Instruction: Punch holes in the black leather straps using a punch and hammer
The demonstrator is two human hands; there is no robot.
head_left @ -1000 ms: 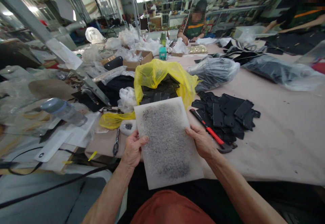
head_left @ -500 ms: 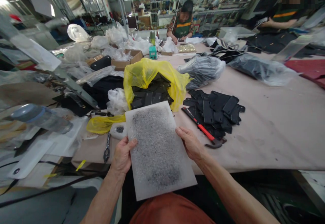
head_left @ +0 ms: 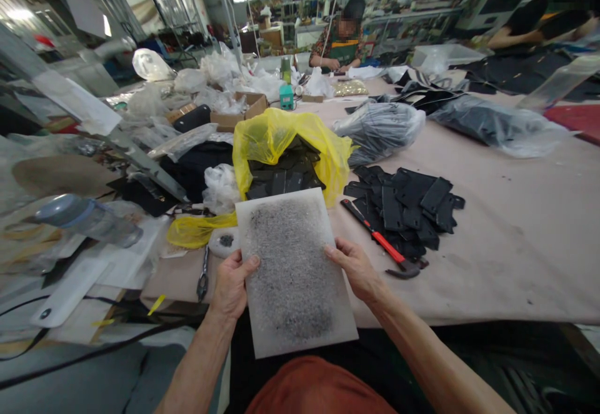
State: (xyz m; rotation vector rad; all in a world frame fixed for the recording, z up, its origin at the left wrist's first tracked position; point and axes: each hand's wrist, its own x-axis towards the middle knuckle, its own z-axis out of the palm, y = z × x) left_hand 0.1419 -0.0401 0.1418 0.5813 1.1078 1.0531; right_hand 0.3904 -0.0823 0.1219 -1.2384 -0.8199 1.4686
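A whitish rectangular board with a dark, speckled, worn surface is held up at the table's near edge. My left hand grips its left edge, thumb on the face. My right hand holds the right edge, also with the thumb on top; the fingers behind the board are hidden. Just beyond the board, a yellow plastic bag lies open with dark flat pieces inside. To the right are a heap of black pieces and a hammer with a red and black handle.
Left of the board lie a dark tool, a small white dish and a clear bottle. Wrapped grey bundles rest farther back on the table. One person sits across; another person's arm shows at upper right.
The whole view has shifted, so table items appear slightly farther right. The board's lower edge sits a little higher in view, still in both hands. The person at upper right has changed arm position.
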